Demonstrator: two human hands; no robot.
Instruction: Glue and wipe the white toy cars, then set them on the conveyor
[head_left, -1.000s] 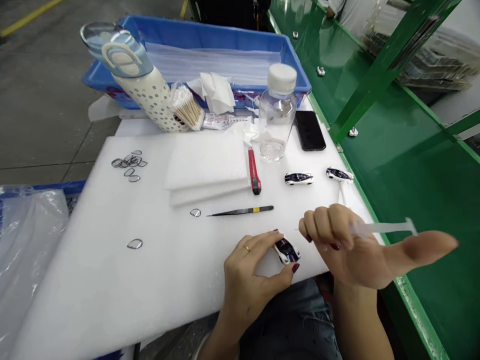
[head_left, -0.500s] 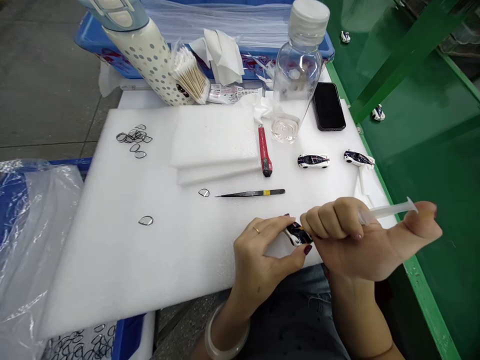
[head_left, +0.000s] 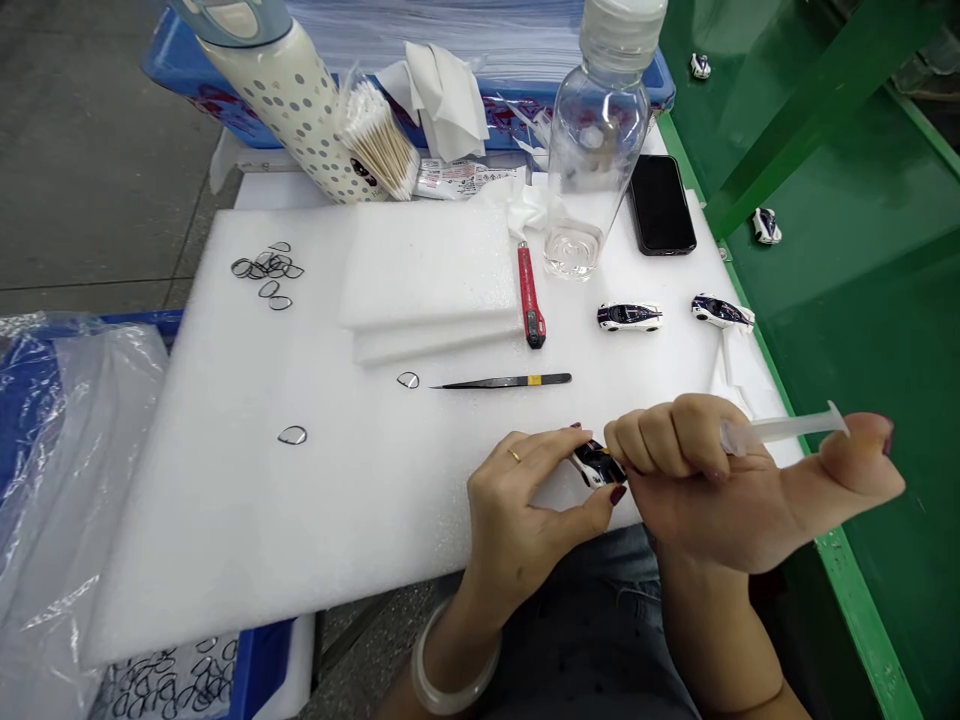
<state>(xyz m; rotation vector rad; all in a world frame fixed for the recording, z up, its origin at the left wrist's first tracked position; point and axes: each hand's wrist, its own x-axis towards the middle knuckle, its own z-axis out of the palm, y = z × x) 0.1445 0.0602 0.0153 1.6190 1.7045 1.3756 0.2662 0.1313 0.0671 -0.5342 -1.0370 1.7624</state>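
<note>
Since a second ago, my right hand (head_left: 705, 480) brings its gripped syringe (head_left: 780, 430) onto the toy car (head_left: 598, 465). My left hand (head_left: 525, 500) pinches that car, steadying it.

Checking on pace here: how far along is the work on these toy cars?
Two cars sit set aside on the foam. The left hand holds a third car while the right hand aims a syringe at it. Loose clear pieces lie unused, alongside tweezers.
</note>
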